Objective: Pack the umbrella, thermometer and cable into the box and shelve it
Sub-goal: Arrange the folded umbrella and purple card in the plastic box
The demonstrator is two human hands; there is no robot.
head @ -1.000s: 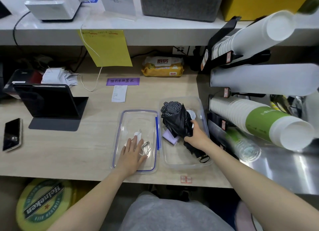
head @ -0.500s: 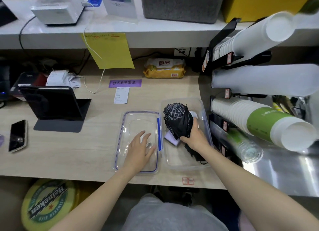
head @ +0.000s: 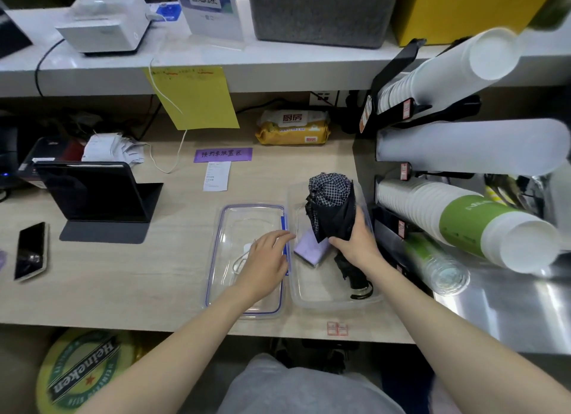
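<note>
A clear plastic box (head: 335,302) stands on the wooden counter. Its blue-rimmed lid (head: 247,212) lies flat just to its left. A folded black umbrella (head: 332,203) with a checked lining sits in the box, handle toward me, and my right hand (head: 355,242) grips it around the middle. Beside the umbrella in the box lies a flat purple item (head: 309,251). A white cable (head: 239,260) rests on the lid, partly under my left hand (head: 265,259). That hand hovers with straight fingers reaching to the lid's right edge. I cannot make out a thermometer.
A tablet on a stand (head: 95,194) and a phone (head: 31,250) lie to the left. A yellow wipes pack (head: 293,127) sits at the back. Racks of paper cups (head: 463,222) jut out close to the box's right side. A shelf (head: 216,73) runs overhead.
My left hand has lifted off the cable and slid right toward the box. My right hand has moved up the umbrella and tightened round its middle.
</note>
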